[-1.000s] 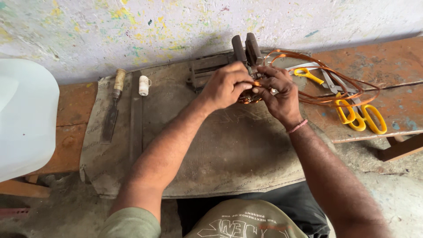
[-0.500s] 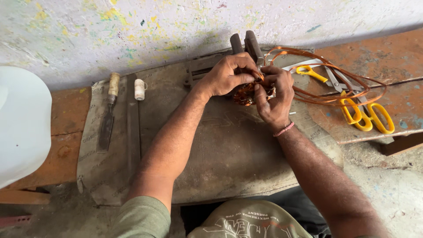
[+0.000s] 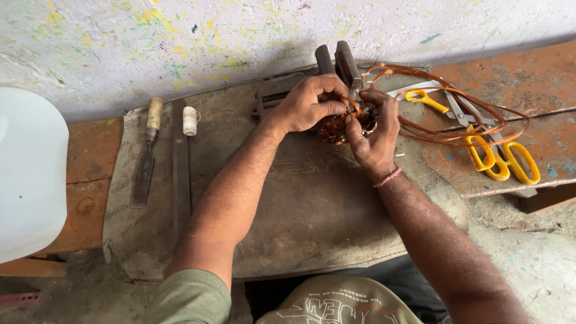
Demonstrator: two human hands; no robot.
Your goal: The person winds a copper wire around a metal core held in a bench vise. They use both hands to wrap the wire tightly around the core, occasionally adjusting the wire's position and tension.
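Observation:
Both hands meet over a small round wound coil piece (image 3: 343,127) of copper wire, held in front of a dark metal clamp (image 3: 339,62) on a grey mat (image 3: 300,198). My left hand (image 3: 310,102) curls over its top left, fingers pinching copper wire. My right hand (image 3: 373,133) cups it from the right and below, a red thread at the wrist. Loose loops of copper wire (image 3: 456,114) trail from the piece to the right.
Two pairs of yellow-handled scissors (image 3: 501,157) lie on the rusty bench at right. A wooden-handled chisel (image 3: 146,156), a flat metal bar (image 3: 180,174) and a small white spool (image 3: 190,120) lie at left. A white plastic container (image 3: 27,180) stands far left. A paint-speckled wall is behind.
The view has shifted slightly; both hands stay on the coil piece, with my fingers reworking the wire around it. The tools lie where they were.

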